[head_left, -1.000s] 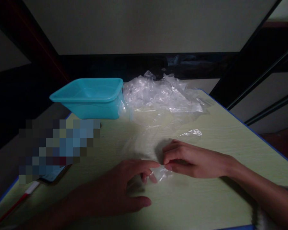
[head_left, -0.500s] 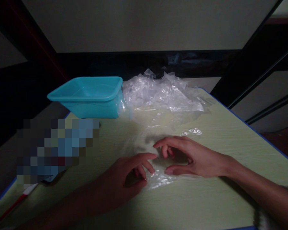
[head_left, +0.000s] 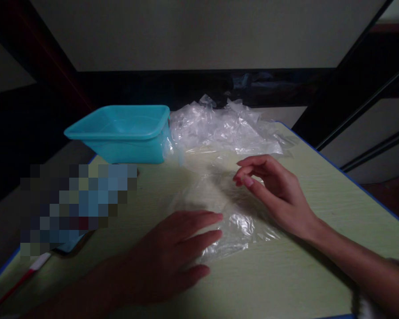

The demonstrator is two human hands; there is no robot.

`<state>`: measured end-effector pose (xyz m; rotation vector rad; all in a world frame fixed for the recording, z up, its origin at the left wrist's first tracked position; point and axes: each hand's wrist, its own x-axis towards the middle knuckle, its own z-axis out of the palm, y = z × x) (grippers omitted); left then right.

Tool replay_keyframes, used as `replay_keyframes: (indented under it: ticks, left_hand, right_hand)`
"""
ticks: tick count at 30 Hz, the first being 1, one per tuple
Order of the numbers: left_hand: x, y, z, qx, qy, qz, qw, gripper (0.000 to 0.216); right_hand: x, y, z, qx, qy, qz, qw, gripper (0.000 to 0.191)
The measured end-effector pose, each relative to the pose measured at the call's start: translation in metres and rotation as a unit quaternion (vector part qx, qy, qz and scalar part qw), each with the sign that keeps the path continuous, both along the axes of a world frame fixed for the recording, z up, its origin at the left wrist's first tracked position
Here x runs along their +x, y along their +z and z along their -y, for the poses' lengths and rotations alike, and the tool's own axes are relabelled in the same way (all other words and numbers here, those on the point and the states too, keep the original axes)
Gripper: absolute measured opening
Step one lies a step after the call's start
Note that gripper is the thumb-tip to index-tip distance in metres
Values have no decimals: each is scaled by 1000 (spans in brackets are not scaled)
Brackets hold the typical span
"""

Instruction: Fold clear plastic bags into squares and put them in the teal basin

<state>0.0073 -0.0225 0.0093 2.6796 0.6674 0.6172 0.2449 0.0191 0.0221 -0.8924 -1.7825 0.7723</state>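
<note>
A clear plastic bag (head_left: 244, 223) lies flattened and wrinkled on the table in front of me. My left hand (head_left: 182, 248) is over its left edge, fingers stretched and spread, with nothing held. Above the bag's far right part is my right hand (head_left: 275, 190), its fingers loosely bent and the thumb near them; I see nothing between them. Farther back, a heap of crumpled clear plastic bags (head_left: 226, 128) spreads across the table, and a thin sheet at its front reaches toward the flattened bag.
A turquoise plastic basin (head_left: 129, 148) stands at the back left, against the heap. On the left lies a blurred-out flat object (head_left: 83, 204), with a red and white stick (head_left: 33, 270) by it. The pale table (head_left: 306, 274) has a blue edge; panels rise behind it.
My right hand has lifted and moved away from me, uncovering more of the flattened bag. My left hand has gone from curled fingers to spread ones.
</note>
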Motion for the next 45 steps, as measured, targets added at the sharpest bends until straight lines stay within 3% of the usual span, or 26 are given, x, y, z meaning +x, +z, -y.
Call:
replay_keyframes:
  ticks: [4,9,13,20,31,38,45]
  left_hand:
    - [3,6,-2,-14,-105,-111,988,58]
    - [7,9,-4,-106,-122,-162,974,68]
    - [8,12,-3,-157,-121,-144,969,66]
    - [8,12,-1,-168,-162,-136,963,62]
    - [1,7,-5,-83,-68,-116,987,68]
    - [2,5,-5,-81,-71,-117,987,66]
    - [1,3,-7,-61,-61,-127,988,63]
  right_hand:
    - [-3,-2,3,23,12,61,998,14]
    - [-5,-1,3,30,-2,103,994,12]
    - [-2,2,-1,24,-67,111,991,8]
    - [11,0,-19,68,-127,278,950,17]
    - [19,-22,-30,19,-71,448,891,39]
    - [15,-18,-30,11,-65,399,914,36]
    - [13,-13,-33,-1,-81,169,982,21]
